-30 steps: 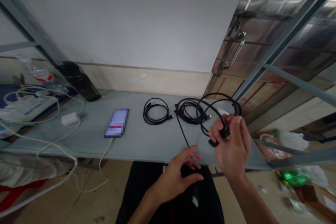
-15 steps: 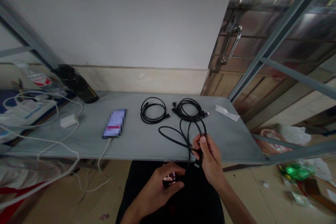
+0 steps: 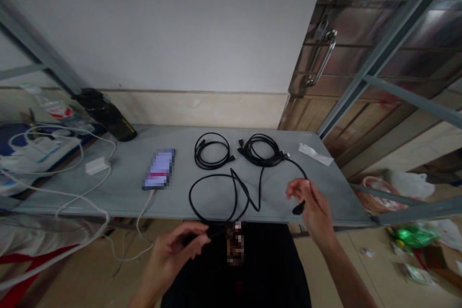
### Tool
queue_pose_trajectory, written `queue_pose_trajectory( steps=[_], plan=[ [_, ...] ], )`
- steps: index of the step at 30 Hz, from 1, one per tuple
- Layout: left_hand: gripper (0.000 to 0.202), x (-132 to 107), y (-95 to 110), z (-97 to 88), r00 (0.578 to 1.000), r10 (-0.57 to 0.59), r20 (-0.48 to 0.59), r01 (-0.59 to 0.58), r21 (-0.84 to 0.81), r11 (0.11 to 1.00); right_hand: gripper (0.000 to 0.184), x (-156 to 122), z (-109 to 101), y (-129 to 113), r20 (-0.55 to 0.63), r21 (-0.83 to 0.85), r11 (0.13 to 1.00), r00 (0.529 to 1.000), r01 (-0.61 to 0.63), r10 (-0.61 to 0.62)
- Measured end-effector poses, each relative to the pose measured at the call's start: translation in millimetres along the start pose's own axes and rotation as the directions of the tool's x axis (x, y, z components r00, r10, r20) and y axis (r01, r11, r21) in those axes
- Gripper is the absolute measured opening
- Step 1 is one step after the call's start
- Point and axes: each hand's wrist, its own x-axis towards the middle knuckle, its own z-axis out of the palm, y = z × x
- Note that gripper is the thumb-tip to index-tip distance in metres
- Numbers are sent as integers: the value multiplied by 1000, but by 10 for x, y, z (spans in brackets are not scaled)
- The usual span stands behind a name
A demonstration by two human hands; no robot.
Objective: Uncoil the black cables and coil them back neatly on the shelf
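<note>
A loose black cable (image 3: 260,187) lies in open loops across the front of the grey table. My left hand (image 3: 176,245) is closed on one end of it, below the table's front edge. Over the right front of the table, my right hand (image 3: 312,207) pinches the other end, and a black plug sticks out beneath the fingers. Behind the loops rest two coiled black cables, a left coil (image 3: 212,167) and a thicker right coil (image 3: 262,161), with plugs at their sides. The loose cable passes close to the right coil, and whether it runs under it I cannot tell.
A phone (image 3: 159,169) with a white charging cord lies left of the coils. Behind it leans a black bottle (image 3: 110,115). White cords and a power strip (image 3: 39,154) crowd the far left. A white paper strip (image 3: 315,154) lies at the right, near the metal frame (image 3: 361,82).
My hands have moved apart, the left one to the left and the right one to the right. The loose cable between them has spread into wider loops on the table.
</note>
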Motion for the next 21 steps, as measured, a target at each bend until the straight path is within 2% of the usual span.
queue_pose_trajectory(
  steps=[3, 6, 8, 11, 13, 16, 21],
  plan=[
    [29, -31, -16, -358, 968, -38, -247, -21, -233, 972, 47, 87, -338, -97, -152, 100, 994, 988, 35, -20],
    [41, -66, -33, -577, 917, -119, -380, -51, -408, 911, 52, 48, -666, -211, -259, 129, 990, 966, 49, -14],
    [44, -73, -55, -658, 895, -123, -429, -111, -482, 869, 54, -18, -869, -260, -301, 147, 988, 954, 47, -1],
    [43, -47, -101, -709, 902, -87, -423, -181, -552, 814, 50, -110, -1104, -298, -360, 182, 981, 933, 66, 4],
    [41, -13, -116, -698, 908, -91, -409, -186, -588, 787, 46, -144, -1186, -317, -400, 175, 981, 917, 85, -8],
    [42, 34, -89, -626, 904, -112, -412, -187, -618, 763, 43, -149, -1195, -338, -419, 157, 983, 908, 94, -20],
    [39, 70, -11, -515, 919, -84, -386, -187, -611, 769, 43, -111, -1090, -294, -370, 191, 976, 928, 104, -27]
  ],
)
